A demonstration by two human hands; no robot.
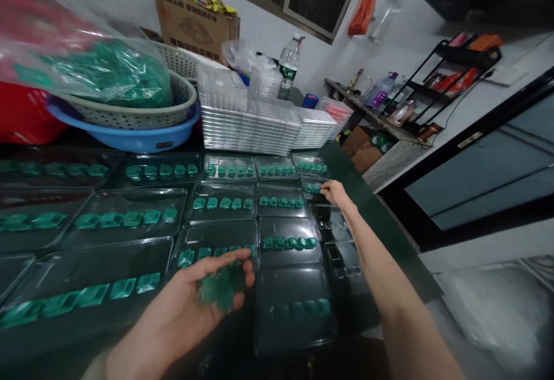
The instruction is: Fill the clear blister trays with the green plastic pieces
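Observation:
My left hand (212, 288) is cupped palm up at the lower middle, its fingers curled round a pile of green pieces (221, 286). Farther off, my right hand (334, 191) pinches at a small green piece over a clear tray (312, 196) in the right column, beside two green pieces (308, 188). Rows of clear trays cover the dark table, most with a line of green pieces, such as the tray (288, 262) between my hands. Two nearer trays in the right column, one of them a clear tray (341, 247), show no green pieces.
Stacked clear trays (246, 129) stand at the back beside a water bottle (289, 66). At the back left, a blue basin (142, 136) and a basket (130, 116) hold a bag of green pieces (116, 74). The table's right edge (389, 227) lies beyond my right arm.

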